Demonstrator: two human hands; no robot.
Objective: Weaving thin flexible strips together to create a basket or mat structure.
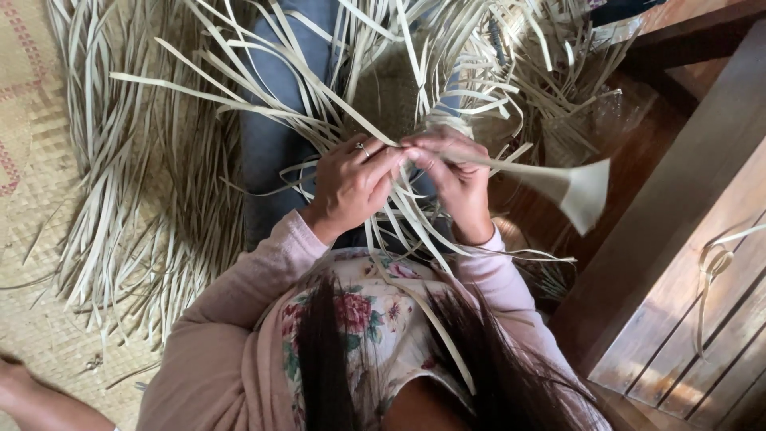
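Observation:
My left hand, with a ring on one finger, pinches a pale dried leaf strip near the middle of the view. My right hand grips the same strip just beside it, fingertips touching. The strip runs rightward and fans out into a wide pale end. Many loose strips spread out over my lap and blue-clad legs beyond the hands. Both arms wear pink sleeves over a floral top.
A large heap of dried strips lies on a woven mat at the left. Wooden furniture with slats stands at the right, one strip looped over it. Dark wooden floor shows at upper right.

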